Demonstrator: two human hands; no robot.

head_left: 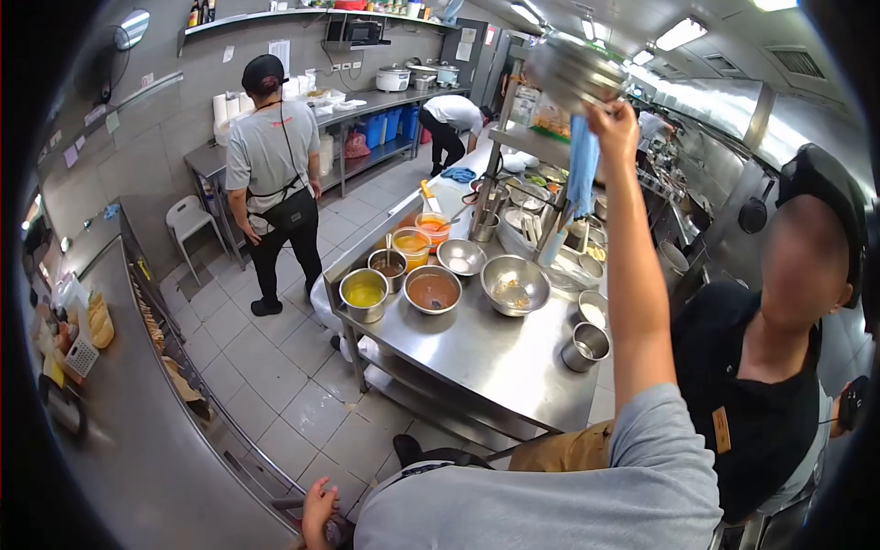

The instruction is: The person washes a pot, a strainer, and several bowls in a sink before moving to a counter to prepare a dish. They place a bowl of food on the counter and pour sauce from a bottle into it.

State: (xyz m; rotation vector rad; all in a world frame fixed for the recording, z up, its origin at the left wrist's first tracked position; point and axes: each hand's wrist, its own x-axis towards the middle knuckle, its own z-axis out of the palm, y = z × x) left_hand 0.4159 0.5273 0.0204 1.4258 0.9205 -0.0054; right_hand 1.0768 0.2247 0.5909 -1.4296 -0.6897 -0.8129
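My right hand (612, 133) is raised high at the upper right, its fingers closed on the edge of a shiny metal bowl (573, 73), which is blurred. A blue cloth (581, 170) hangs just beside that wrist. Low by my side, my left hand (319, 504) is open and empty, the fingers loosely bent near the edge of the left steel counter (174, 440). On the steel worktable (458, 357) before me stand a wide mixing bowl (515, 285), a smaller bowl (462, 258), a bowl of brown sauce (433, 291) and a pot of yellow-green liquid (364, 294).
A person in black (761, 394) stands close on my right. Across the tiled floor (302, 394), another person (272, 174) faces the wall counter; a third (452, 124) bends down farther back. A white stool (194, 229) stands by the wall. Empty metal pots (585, 346) sit at the table's right edge.
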